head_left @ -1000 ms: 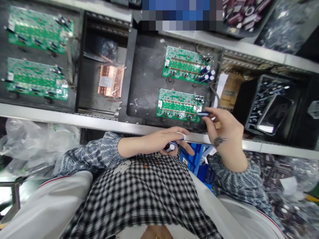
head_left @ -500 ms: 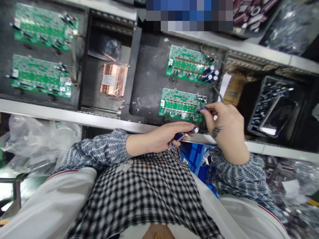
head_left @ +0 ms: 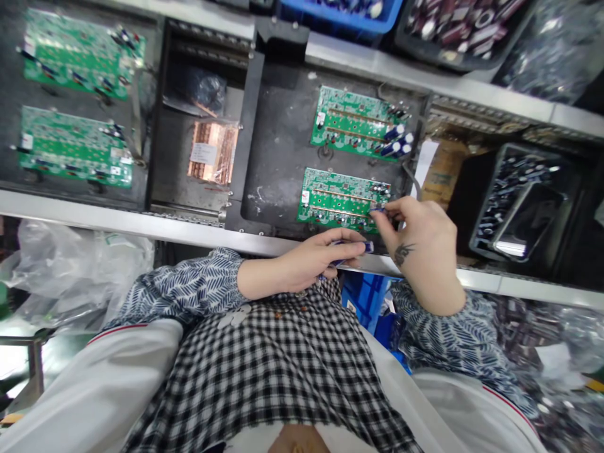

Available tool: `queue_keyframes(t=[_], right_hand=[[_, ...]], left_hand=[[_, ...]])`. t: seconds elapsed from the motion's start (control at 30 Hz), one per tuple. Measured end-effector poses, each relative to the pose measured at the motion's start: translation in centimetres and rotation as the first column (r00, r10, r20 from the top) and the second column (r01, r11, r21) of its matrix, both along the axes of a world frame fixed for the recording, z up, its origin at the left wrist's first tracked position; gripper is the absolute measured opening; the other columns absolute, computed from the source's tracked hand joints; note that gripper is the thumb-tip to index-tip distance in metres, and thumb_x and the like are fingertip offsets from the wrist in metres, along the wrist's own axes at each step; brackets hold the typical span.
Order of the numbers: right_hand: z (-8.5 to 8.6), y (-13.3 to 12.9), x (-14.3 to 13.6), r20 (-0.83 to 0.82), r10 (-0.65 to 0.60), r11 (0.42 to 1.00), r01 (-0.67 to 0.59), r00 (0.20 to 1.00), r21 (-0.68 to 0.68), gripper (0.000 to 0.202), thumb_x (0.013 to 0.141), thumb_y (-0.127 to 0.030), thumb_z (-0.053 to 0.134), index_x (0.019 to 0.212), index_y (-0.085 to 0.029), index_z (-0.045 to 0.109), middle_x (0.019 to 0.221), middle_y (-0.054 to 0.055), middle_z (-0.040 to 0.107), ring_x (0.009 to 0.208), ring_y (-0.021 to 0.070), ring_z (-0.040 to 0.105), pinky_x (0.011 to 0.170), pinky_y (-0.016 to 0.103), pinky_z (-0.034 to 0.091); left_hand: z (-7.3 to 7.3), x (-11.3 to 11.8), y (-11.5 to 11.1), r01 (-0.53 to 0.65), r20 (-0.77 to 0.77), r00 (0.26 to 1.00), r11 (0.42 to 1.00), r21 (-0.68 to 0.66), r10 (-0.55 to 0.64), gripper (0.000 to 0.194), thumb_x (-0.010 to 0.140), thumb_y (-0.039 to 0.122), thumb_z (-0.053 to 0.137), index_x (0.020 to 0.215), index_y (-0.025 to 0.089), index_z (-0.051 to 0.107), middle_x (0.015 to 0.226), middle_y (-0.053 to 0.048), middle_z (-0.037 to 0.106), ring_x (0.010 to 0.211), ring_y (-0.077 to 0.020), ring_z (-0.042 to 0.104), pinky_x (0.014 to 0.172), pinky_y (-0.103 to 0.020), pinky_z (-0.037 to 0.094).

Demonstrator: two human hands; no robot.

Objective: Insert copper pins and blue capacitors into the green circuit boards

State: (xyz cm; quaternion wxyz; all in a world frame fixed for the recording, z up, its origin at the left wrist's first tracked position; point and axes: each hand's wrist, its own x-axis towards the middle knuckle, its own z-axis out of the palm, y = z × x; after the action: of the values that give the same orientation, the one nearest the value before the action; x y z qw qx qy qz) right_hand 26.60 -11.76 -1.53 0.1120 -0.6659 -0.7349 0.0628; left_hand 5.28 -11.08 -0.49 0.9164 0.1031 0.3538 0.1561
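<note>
My right hand (head_left: 415,242) pinches a small blue capacitor (head_left: 377,209) at the right end of the nearer green circuit board (head_left: 333,198). Whether its legs are in the board I cannot tell. Close by on the left, my left hand (head_left: 325,255) is closed around several blue capacitors (head_left: 369,247), mostly hidden by the fingers. The farther circuit board (head_left: 349,119) carries several blue capacitors with pale tops (head_left: 399,141) at its right end. Both boards lie on a dark carrier plate (head_left: 278,126).
Two more green boards (head_left: 75,145) lie on a carrier at the left. A bundle of copper strips (head_left: 212,151) sits between the carriers. On the right stands a bin of small dark parts (head_left: 495,245). Behind are a blue bin (head_left: 349,22) and a bin of maroon parts (head_left: 425,53).
My right hand has shifted slightly left along the nearer board with the capacitor. My left thumb has come over the capacitors in that hand. The blue bin behind now shows.
</note>
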Motion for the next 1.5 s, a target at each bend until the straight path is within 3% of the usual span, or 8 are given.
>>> queue_keyframes(t=[0.23, 0.4, 0.63, 0.9, 1.07, 1.23, 1.37, 1.5], right_hand=[[2.0, -3.4, -2.2, -0.242, 0.023, 0.999, -0.013, 0.97, 0.046, 0.018, 0.097, -0.033, 0.061, 0.111, -0.024, 0.068, 0.086, 0.003, 0.07, 0.076, 0.0218, 0.063, 0.069, 0.037, 0.052], [1.3, -4.8, -1.3, -0.497, -0.082, 0.996, 0.053, 0.864, -0.073, 0.011, 0.096, -0.032, 0.064, 0.1, -0.028, 0.072, 0.089, 0.001, 0.075, 0.074, 0.019, 0.071, 0.067, 0.032, 0.058], [-2.4, -3.8, 0.6, -0.465, -0.209, 0.972, 0.236, 0.86, -0.001, 0.017, 0.088, -0.038, 0.074, 0.1, -0.025, 0.071, 0.087, 0.001, 0.076, 0.074, 0.0212, 0.074, 0.073, 0.037, 0.064], [-0.5, -3.2, 0.7, -0.258, 0.089, 0.994, -0.07, 0.962, 0.079, 0.008, 0.097, -0.024, 0.061, 0.096, -0.026, 0.068, 0.108, 0.005, 0.078, 0.098, 0.0243, 0.075, 0.085, 0.041, 0.063], [-0.4, -3.3, 0.5, -0.13, 0.235, 0.966, -0.217, 0.963, 0.141, 0.015, 0.099, -0.019, 0.057, 0.101, -0.025, 0.071, 0.111, 0.006, 0.077, 0.099, 0.0238, 0.073, 0.087, 0.042, 0.06], [1.3, -5.5, -1.3, -0.267, 0.132, 0.982, -0.09, 0.955, 0.165, 0.025, 0.094, -0.022, 0.067, 0.119, -0.024, 0.07, 0.111, 0.008, 0.075, 0.095, 0.0243, 0.073, 0.082, 0.04, 0.061], [1.8, -5.8, -1.1, -0.399, 0.164, 0.986, -0.147, 0.902, 0.074, 0.015, 0.095, -0.023, 0.068, 0.108, -0.027, 0.073, 0.098, 0.002, 0.076, 0.082, 0.0202, 0.072, 0.075, 0.034, 0.06], [0.6, -4.2, 0.9, -0.264, -0.018, 0.983, 0.065, 0.964, 0.171, 0.013, 0.096, -0.028, 0.067, 0.106, -0.023, 0.074, 0.09, 0.005, 0.075, 0.074, 0.0211, 0.069, 0.073, 0.038, 0.058]], left_hand=[[-0.1, 0.2, -0.4, -0.008, -0.055, 0.998, 0.986, 0.164, 0.017, 0.017, 0.09, 0.021, 0.074, 0.098, 0.016, 0.059, 0.079, 0.003, 0.053, 0.063, -0.0047, 0.043, 0.049, -0.015, 0.024], [-0.2, 0.3, -0.5, 0.045, 0.016, 0.999, 0.993, 0.107, -0.046, 0.005, 0.096, 0.017, 0.055, 0.091, 0.015, 0.054, 0.086, -0.001, 0.053, 0.07, -0.0074, 0.05, 0.051, -0.014, 0.032], [-0.8, -0.4, -0.7, 0.152, 0.171, 0.969, 0.978, 0.143, -0.176, 0.014, 0.1, 0.027, 0.059, 0.101, 0.013, 0.058, 0.083, 0.002, 0.046, 0.058, -0.0043, 0.037, 0.046, -0.013, 0.023], [-0.6, -0.1, -0.3, 0.19, 0.184, 0.966, 0.981, -0.021, -0.183, 0.018, 0.104, 0.017, 0.042, 0.103, 0.012, 0.06, 0.085, -0.003, 0.057, 0.057, -0.0051, 0.043, 0.044, -0.014, 0.019], [-0.3, 0.2, -0.5, 0.153, 0.119, 0.983, 0.985, -0.084, -0.142, 0.025, 0.108, 0.03, 0.048, 0.088, 0.014, 0.051, 0.08, -0.002, 0.056, 0.057, -0.0044, 0.045, 0.043, -0.011, 0.019], [-0.5, 0.4, -0.6, 0.075, 0.101, 0.992, 0.996, -0.043, -0.07, 0.015, 0.104, 0.023, 0.056, 0.092, 0.014, 0.053, 0.078, 0.002, 0.051, 0.058, -0.0036, 0.045, 0.044, -0.01, 0.023], [-0.2, 0.6, -0.5, 0.093, 0.04, 0.995, 0.995, -0.043, -0.091, 0.003, 0.099, 0.012, 0.055, 0.097, 0.013, 0.058, 0.081, 0.0, 0.056, 0.064, -0.0053, 0.051, 0.048, -0.013, 0.031], [1.3, -0.4, 0.3, 0.151, -0.039, 0.988, 0.989, -0.005, -0.151, 0.035, 0.088, -0.004, 0.051, 0.118, 0.01, 0.06, 0.114, -0.012, 0.068, 0.079, -0.0087, 0.063, 0.054, -0.018, 0.035]])
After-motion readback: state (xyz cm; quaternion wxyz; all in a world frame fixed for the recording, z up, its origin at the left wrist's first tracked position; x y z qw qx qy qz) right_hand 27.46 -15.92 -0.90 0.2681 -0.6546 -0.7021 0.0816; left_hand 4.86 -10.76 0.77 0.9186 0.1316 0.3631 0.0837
